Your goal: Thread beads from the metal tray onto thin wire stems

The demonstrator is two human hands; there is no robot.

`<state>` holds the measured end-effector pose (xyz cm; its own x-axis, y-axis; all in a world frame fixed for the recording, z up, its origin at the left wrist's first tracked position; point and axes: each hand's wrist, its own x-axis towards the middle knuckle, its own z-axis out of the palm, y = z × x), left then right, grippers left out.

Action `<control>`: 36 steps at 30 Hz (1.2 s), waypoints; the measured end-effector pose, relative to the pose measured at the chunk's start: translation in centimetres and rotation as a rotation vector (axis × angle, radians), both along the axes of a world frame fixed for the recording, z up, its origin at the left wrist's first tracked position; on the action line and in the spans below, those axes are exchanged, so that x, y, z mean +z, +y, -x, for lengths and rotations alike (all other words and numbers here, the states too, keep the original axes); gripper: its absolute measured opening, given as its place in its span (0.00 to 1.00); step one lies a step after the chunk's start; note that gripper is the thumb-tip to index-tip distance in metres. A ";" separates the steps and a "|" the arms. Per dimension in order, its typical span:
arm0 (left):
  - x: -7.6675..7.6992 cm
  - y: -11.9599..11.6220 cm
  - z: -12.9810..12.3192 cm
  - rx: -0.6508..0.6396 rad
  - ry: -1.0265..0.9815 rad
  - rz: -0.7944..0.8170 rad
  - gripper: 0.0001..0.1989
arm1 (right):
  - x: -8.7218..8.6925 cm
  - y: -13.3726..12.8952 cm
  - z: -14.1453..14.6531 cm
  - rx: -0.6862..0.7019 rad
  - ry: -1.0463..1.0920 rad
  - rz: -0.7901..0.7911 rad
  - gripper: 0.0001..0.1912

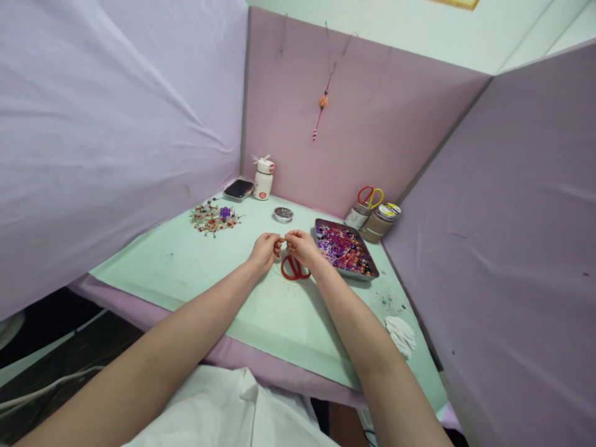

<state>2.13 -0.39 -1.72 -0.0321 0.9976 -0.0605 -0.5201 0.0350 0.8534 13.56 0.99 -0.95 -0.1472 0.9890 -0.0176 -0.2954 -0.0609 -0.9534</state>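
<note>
My left hand (266, 251) and my right hand (302, 246) meet over the middle of the table, fingertips pinched close together. Something tiny sits between them, too small to name; a thin strand seems to hang below the left fingers. Red-handled scissors (294, 268) lie on the table just under my right hand, their blades hidden. To the right of that hand is a dark tray (361, 277) filled with purple, red and orange beads (342, 247). A small round silver tin (283, 215) stands beyond my hands.
Beaded strands (212, 220) with a purple flower lie at left. Behind are a phone (238, 189) and a white bottle (263, 180). Jars (380, 222), one holding scissors (371, 197), stand back right; a crumpled white cloth (401, 337) lies front right. A beaded string (323, 102) hangs on the back panel.
</note>
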 end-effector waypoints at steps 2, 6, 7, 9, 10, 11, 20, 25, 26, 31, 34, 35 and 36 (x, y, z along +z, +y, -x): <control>0.1 -0.2 0.0 0.003 0.014 -0.006 0.13 | -0.1 0.1 -0.1 0.007 0.001 -0.002 0.14; 0.1 -0.5 0.1 0.016 0.105 0.010 0.19 | 0.0 0.0 -0.2 0.030 -0.027 0.000 0.13; 0.1 -0.5 0.1 0.020 0.133 0.011 0.19 | 0.0 0.0 -0.2 0.032 -0.047 0.002 0.12; -0.1 -0.5 0.1 0.040 0.204 0.000 0.19 | 0.1 0.0 -0.3 -0.016 -0.130 -0.018 0.12; -0.2 -0.4 0.1 0.055 0.252 -0.014 0.19 | 0.2 0.0 -0.4 -0.068 -0.201 -0.051 0.11; -0.3 -0.4 0.1 0.073 0.308 -0.037 0.20 | 0.3 0.1 -0.5 -0.131 -0.286 -0.105 0.11; -0.2 -1.1 0.3 0.193 0.786 -0.266 0.22 | 2.2 -1.4 0.3 -0.221 -1.029 -0.543 0.14; -0.1 -1.4 0.2 0.197 0.864 -0.292 0.22 | 2.6 -2.4 1.0 -0.279 -1.258 -0.502 0.12; -0.1 -1.3 0.2 0.198 0.866 -0.282 0.22 | 2.7 -2.4 1.0 -0.257 -1.269 -0.482 0.11; -0.5 -0.5 0.3 0.234 0.838 -0.216 0.20 | 3.1 -1.8 0.3 -0.185 -1.188 -0.401 0.08; -0.6 -0.2 0.4 0.209 0.722 -0.181 0.20 | 2.8 -1.2 -0.2 -0.150 -1.105 -0.350 0.06; -0.7 -0.2 0.3 0.195 0.673 -0.173 0.20 | 2.6 -1.0 -0.3 -0.139 -1.083 -0.335 0.06; -0.7 -0.2 0.3 0.183 0.623 -0.164 0.20 | 2.5 -0.8 -0.4 -0.131 -1.066 -0.322 0.06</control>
<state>1.83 -0.58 -2.44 -0.1818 0.9674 0.1765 0.0868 -0.1630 0.9828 13.95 0.24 1.50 -0.1046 0.9768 0.1869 0.6951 0.2062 -0.6887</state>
